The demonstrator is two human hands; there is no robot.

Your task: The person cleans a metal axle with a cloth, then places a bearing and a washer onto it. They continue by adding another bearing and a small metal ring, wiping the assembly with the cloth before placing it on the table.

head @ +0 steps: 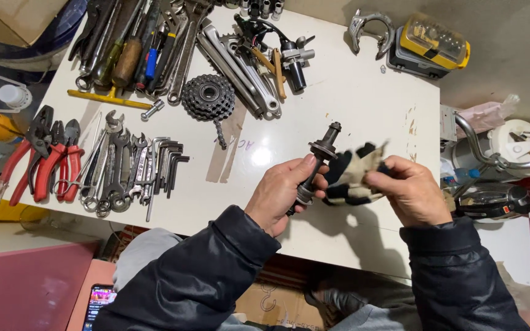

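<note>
Above the near edge of the white table (363, 110), the left hand (280, 193) grips a dark metal axle (315, 168), tilted with its top leaning away and rightward, while the right hand (409, 193) pinches what looks like a rag (354, 178) just beside it.

— Where does the view sit?
— On the head, looking steeply down at the bench (351, 104), close over both hands.
— Which way up?
— Far edge at twelve o'clock, the wearer's sleeves entering from six. One view only.
</note>
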